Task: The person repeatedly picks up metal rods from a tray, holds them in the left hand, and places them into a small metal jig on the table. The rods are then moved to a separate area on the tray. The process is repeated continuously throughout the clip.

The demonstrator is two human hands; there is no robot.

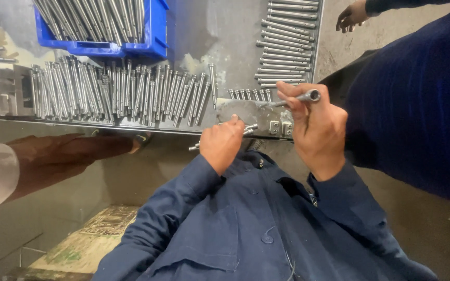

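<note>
Grey metal workbench (225,36), steel front edge; worn concrete floor (423,229) below.

The blue bin (105,31) is cut off by the top edge, its far wall unseen. The left hand (221,144) closes over metal pins (249,128), hiding their middle lengths; their count cannot be told. The right hand (316,130) covers most of a rod (308,96). A co-worker's forearm (53,158) runs off the left edge.
</note>
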